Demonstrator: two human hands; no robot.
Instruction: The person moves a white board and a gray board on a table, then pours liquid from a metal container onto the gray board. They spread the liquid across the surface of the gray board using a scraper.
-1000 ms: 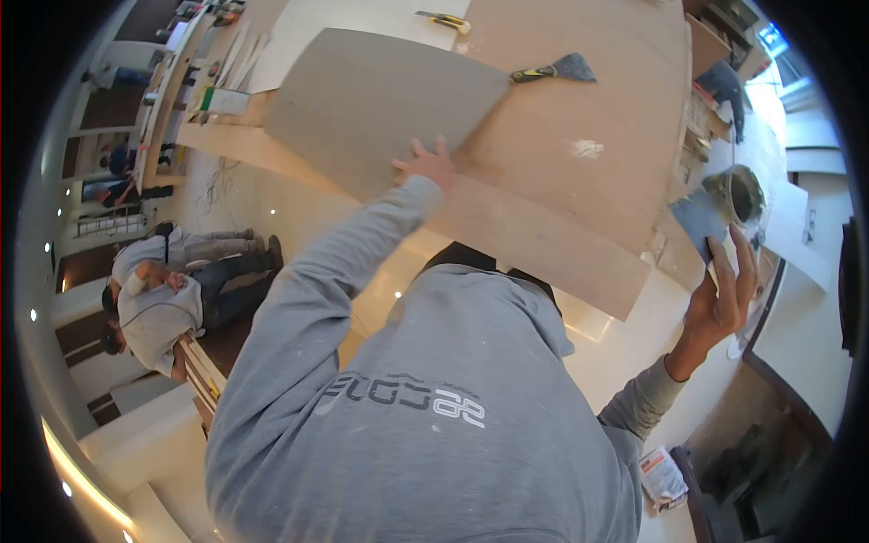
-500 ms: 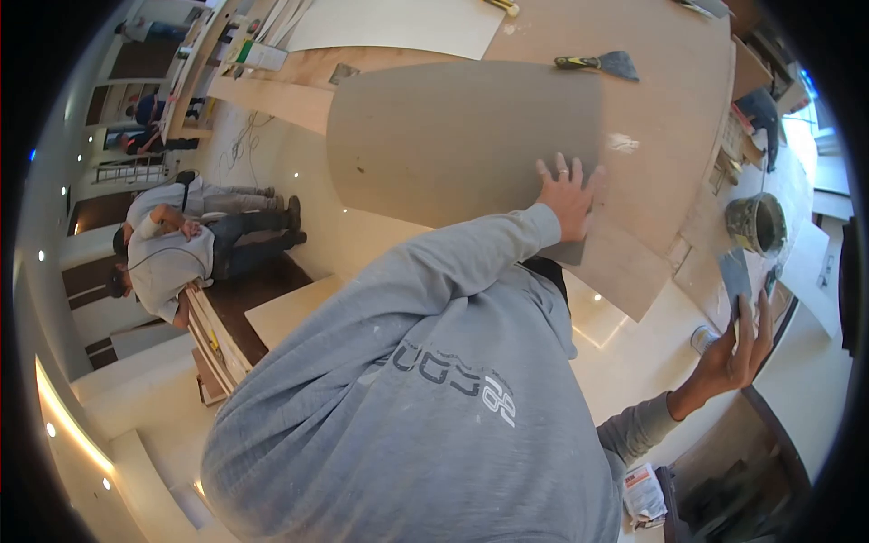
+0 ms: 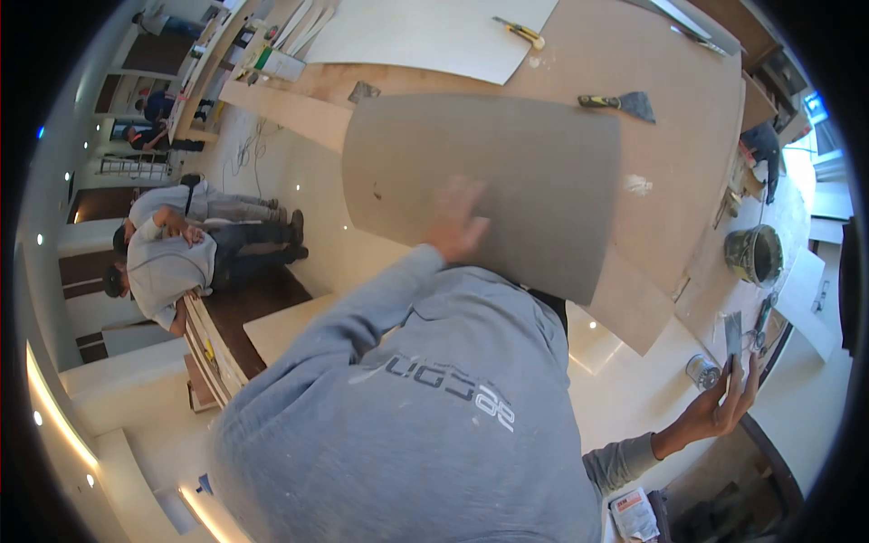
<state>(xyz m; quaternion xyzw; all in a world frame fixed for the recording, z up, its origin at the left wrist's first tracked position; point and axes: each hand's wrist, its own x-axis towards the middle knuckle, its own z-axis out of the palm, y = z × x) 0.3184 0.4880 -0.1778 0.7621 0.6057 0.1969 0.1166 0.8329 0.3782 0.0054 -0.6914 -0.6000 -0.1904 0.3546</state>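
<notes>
A curved grey-brown panel (image 3: 534, 154) lies on the tan worktop (image 3: 679, 136). My left hand (image 3: 460, 222), blurred by motion, is over the panel's near part with its fingers spread and nothing in it. Off to the right, away from the panel, my right hand (image 3: 720, 400) holds a putty knife (image 3: 733, 333) with its flat blade pointing up and away; the fingers cover its handle. Beyond the panel's far right corner rests a second putty knife (image 3: 625, 103) with a black and yellow handle.
A white sheet (image 3: 425, 32) and a yellow utility knife (image 3: 521, 34) lie at the back. A dirty bucket (image 3: 753, 253) and a tin can (image 3: 701, 371) stand at right. Two people (image 3: 172, 258) stand at left by a stack of boards; others are farther off.
My left hand has swept left from the panel's right edge to its near middle. My right hand has lowered slightly with the putty knife. The view has shifted.
</notes>
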